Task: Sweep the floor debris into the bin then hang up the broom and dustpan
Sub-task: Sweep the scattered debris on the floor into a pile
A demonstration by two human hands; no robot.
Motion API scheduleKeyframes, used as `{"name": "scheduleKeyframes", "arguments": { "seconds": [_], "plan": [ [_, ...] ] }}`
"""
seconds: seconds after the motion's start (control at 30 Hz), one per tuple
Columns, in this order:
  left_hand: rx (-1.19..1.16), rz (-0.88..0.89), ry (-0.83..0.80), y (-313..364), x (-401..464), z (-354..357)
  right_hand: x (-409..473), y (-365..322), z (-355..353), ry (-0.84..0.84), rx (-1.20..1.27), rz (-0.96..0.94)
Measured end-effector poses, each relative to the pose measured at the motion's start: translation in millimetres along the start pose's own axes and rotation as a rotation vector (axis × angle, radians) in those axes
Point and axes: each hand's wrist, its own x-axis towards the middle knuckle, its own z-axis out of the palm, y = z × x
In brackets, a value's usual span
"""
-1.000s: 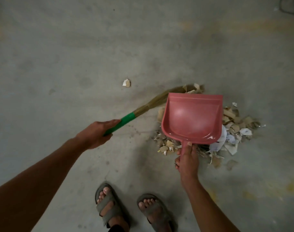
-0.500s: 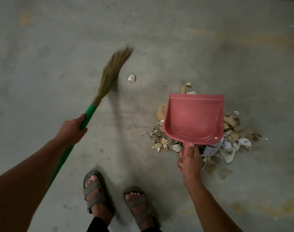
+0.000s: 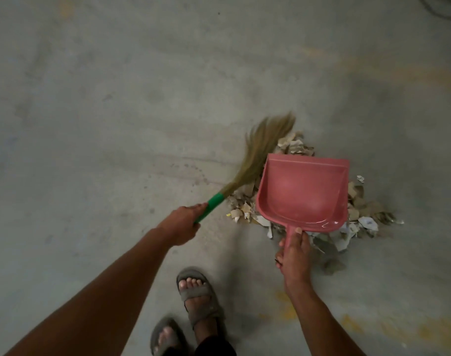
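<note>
Grey concrete floor (image 3: pixel 116 111) carries torn cardboard debris (image 3: pixel 365 214) at three o'clock; right hand (image 3: pixel 295 255) grips the pink plastic dustpan (image 3: pixel 302 191) above it, left hand (image 3: pixel 183 224) grips the green-handled straw broom (image 3: pixel 260 147).

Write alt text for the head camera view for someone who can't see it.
A person's right hand holds an empty pink dustpan over a debris pile on the concrete floor, while the left hand angles a green-handled broom beside it. Sandalled feet stand below.

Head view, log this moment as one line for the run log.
left hand grips broom | right hand holds dustpan above debris | dustpan empty | bristles beside pile
</note>
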Motion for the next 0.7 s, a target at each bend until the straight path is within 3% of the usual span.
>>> {"name": "scheduleKeyframes", "arguments": {
  "seconds": [0.17,0.33,0.7],
  "plan": [
    [-0.087,0.118,0.129,32,-19,10,-7,-5,-20,0.017,0.010,-0.028],
    [-0.114,0.137,0.155,38,-52,7,-17,-10,-38,-0.015,0.004,-0.077],
    [-0.288,-0.327,0.398,67,-158,55,-30,0,-113,-0.096,-0.043,-0.130]
  ]
}}
